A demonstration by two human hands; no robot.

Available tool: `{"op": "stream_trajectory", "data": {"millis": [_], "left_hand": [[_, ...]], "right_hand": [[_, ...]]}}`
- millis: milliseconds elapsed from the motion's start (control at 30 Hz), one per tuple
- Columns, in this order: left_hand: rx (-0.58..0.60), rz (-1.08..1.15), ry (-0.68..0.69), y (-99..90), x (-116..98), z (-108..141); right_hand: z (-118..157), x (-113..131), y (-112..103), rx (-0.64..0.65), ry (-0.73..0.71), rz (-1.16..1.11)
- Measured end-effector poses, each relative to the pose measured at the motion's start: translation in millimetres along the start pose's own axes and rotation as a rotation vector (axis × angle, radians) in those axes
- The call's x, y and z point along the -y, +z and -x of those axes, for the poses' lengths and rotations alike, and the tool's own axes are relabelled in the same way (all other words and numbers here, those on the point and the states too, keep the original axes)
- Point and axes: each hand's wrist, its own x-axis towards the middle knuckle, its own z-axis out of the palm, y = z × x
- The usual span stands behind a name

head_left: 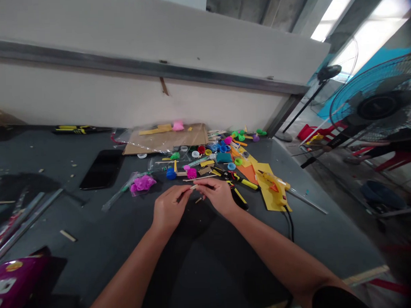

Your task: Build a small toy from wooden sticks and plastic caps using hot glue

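Note:
Between the fingertips of both hands is a short pale wooden stick. My left hand pinches its left end, and my right hand pinches the right end, both just above the dark tabletop. Another small stick piece shows under my right fingers. Right behind the hands lie a pink bottle cap, a blue cap and a long thin stick. Yellow-and-black pliers rest beside my right hand. A clump of purple clay sits to the left of my left hand.
A yellow glue gun lies on yellow paper at right, its cord running toward me. At left are a black phone, clear tubes and a purple power strip. Cardboard lies by the wall; a fan stands right.

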Motion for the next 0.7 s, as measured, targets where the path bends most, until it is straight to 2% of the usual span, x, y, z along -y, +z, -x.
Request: {"op": "stream_trajectory", "data": {"millis": [133,233,367,433,600,700], "left_hand": [[-0.025,-0.003,-0.062,0.7,6,0],[0.011,-0.047,-0.137,3.6,15,0],[0.128,-0.137,-0.153,7.6,26,1],[0.151,-0.177,-0.140,8.7,28,1],[0.125,-0.157,-0.122,8.7,28,1],[0.130,-0.136,-0.169,6.6,25,0]], "right_hand": [[-2,-5,-5,0.030,0.008,0.006],[-8,4,-18,-0.053,-0.036,0.046],[-16,31,-47,-0.198,-0.131,0.102],[-18,43,-62,-0.235,-0.157,0.154],[-7,51,-99,-0.151,-0.076,0.442],[9,47,-130,-0.222,-0.002,0.603]]}}
